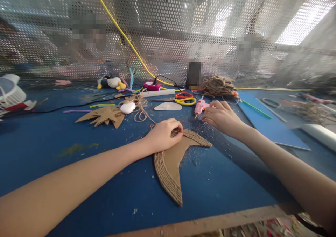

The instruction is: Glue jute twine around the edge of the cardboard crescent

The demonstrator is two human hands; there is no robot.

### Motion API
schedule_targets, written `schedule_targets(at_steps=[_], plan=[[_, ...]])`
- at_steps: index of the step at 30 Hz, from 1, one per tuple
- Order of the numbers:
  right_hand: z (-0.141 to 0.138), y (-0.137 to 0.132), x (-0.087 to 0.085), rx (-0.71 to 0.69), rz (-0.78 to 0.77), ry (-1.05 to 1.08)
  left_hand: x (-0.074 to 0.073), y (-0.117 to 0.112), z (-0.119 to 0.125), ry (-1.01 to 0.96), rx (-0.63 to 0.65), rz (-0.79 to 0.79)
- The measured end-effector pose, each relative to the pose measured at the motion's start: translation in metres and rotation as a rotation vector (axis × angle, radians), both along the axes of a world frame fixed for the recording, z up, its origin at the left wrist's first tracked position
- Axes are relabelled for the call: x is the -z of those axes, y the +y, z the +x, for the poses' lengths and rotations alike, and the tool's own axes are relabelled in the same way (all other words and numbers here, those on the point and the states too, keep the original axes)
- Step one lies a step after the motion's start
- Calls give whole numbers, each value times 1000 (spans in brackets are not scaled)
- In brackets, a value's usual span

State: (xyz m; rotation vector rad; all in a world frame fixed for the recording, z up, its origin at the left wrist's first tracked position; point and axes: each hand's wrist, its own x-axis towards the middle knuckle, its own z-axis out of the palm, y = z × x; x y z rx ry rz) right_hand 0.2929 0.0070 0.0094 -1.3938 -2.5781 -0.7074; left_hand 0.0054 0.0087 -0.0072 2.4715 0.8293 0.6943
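Note:
A crescent-shaped piece of cardboard (174, 160) lies on the blue table, rows of brown twine (165, 177) running along its outer curved edge. My left hand (168, 134) rests over the upper part of the crescent, finger and thumb pinched on the twine strand, which trails back towards a loose tangle. Beyond the crescent's right tip, my right hand (222, 116) has its fingers curled around the handle of a pink glue gun (201, 106). The gun's nozzle points down towards me, close to the tabletop. My fingers partly hide the handle.
Behind the hands lie yellow-handled scissors (186, 100), a white curved piece (168, 106), cut cardboard shapes (105, 116) and a white oval object (127, 107). A twine pile (220, 86) stands before the perforated metal screen (168, 30). A blue board (273, 121) lies right.

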Motion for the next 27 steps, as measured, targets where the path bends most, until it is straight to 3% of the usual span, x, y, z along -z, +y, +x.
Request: schedule_targets(at_steps=[10, 17, 21, 27], plan=[[-6, 3, -1, -8, 10, -20, 0, 0, 0, -1, 4, 2], [-11, 3, 4, 59, 49, -112, 1, 1, 0, 2, 5, 3], [-2, 2, 2, 72, 18, -17, 1, 1, 0, -6, 12, -1], [13, -3, 1, -41, -99, 113, 0, 0, 0, -2, 10, -6]])
